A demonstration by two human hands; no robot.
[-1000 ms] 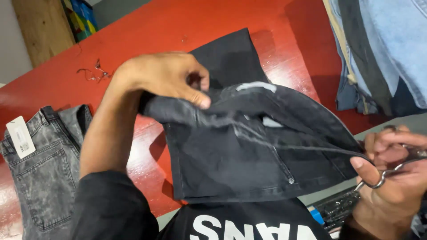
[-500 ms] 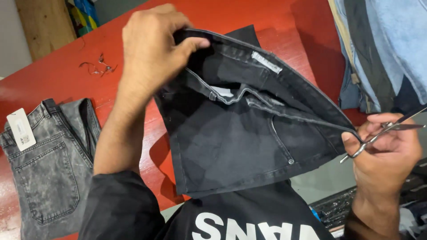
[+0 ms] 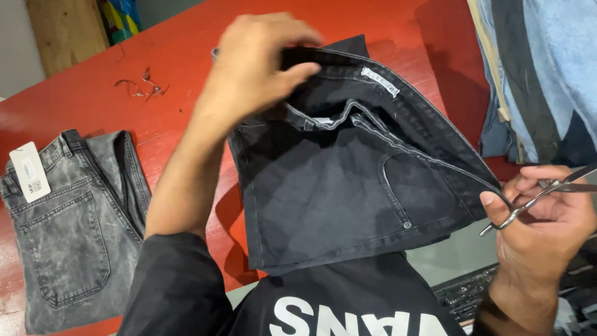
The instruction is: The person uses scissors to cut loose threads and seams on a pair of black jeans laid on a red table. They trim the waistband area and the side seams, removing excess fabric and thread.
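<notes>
Surface: a red table fills most of the frame, running from the lower left to the upper right. Finish is glossy, with scuffs at the lower left edge. At the lower left lies a folded pair of grey washed jeans, back pocket up, a white paper tag resting on the waistband. At the upper left, a small cluster of loose thread scraps sits on bare wood. In the centre, black jeans rest partly on the table, their waistband lifted off it.
</notes>
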